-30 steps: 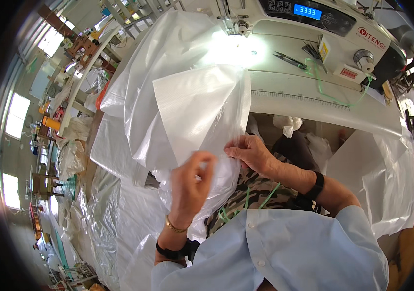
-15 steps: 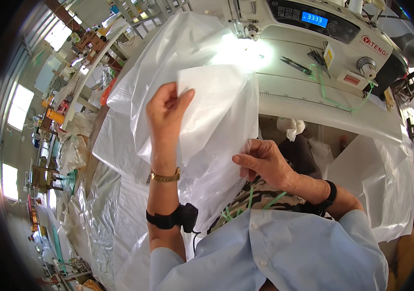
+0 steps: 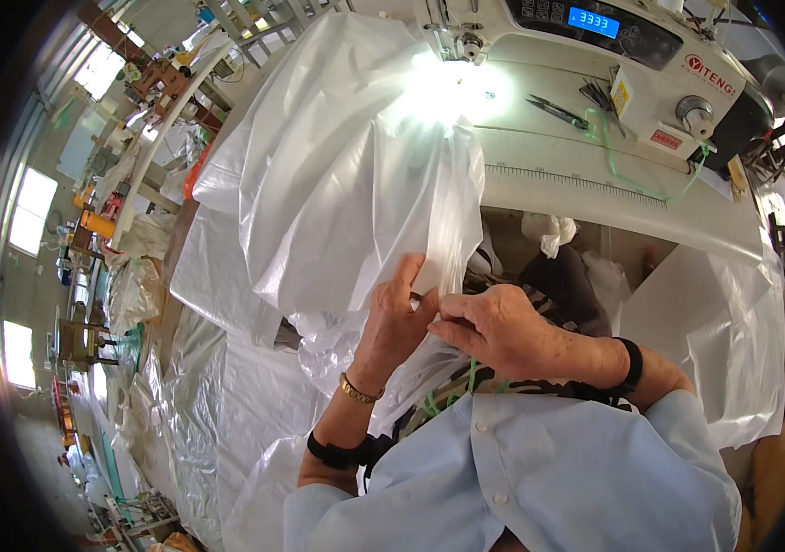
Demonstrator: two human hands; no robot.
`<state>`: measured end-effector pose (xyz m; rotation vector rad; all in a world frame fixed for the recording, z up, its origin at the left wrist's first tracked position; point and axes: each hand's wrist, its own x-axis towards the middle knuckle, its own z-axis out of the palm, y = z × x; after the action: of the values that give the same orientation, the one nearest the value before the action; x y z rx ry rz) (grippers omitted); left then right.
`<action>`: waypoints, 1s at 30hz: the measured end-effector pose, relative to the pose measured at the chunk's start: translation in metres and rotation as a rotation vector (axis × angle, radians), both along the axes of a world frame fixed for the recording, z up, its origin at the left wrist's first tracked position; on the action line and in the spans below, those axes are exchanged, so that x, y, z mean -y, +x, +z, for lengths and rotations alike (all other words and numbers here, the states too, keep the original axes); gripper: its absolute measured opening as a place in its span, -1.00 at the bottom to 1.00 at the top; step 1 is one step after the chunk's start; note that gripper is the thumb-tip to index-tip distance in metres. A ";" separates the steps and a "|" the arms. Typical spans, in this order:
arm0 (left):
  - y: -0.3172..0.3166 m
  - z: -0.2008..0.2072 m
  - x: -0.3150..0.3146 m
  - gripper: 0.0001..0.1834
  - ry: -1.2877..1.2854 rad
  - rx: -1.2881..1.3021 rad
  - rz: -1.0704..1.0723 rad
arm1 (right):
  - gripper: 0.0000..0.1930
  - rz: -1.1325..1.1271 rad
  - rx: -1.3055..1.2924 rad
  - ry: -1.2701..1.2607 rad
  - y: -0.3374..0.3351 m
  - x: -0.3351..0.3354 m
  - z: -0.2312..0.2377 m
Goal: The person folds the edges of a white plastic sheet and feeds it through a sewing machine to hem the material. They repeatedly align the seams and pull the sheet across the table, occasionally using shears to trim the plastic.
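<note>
White plastic sheet (image 3: 319, 175) covers the left part of the tabletop (image 3: 540, 156), runs back to the bright patch under the needle end of the sewing machine (image 3: 655, 106), and drops over the front edge toward the person. Its right border gathers into a narrow, creased strip, and both hands meet on that strip, just off the front edge. The right hand (image 3: 494, 322) grasps the strip between thumb and curled forefinger; the left hand (image 3: 399, 317) touches it with forefinger raised and thumb out, though I cannot tell whether it grips. Right of the sheet's border, pale surface shows between the measuring scale (image 3: 586, 181) along the front edge and the dark snips (image 3: 558, 112) farther back. Below that edge a gap opens, with a crumpled white wad (image 3: 549, 233) in it; a second sheet (image 3: 715, 340) hangs by the right front corner.
</note>
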<state>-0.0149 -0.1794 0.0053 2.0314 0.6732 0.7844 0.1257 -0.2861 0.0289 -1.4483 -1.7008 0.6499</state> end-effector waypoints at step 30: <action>-0.023 0.010 -0.025 -0.75 -0.360 0.099 -0.014 | -0.75 -0.001 0.344 0.246 0.007 -0.019 -0.009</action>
<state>-0.0382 -0.1539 0.0157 1.6590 0.6882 0.6946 0.1327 -0.2676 0.0204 -1.4412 -1.9619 0.1845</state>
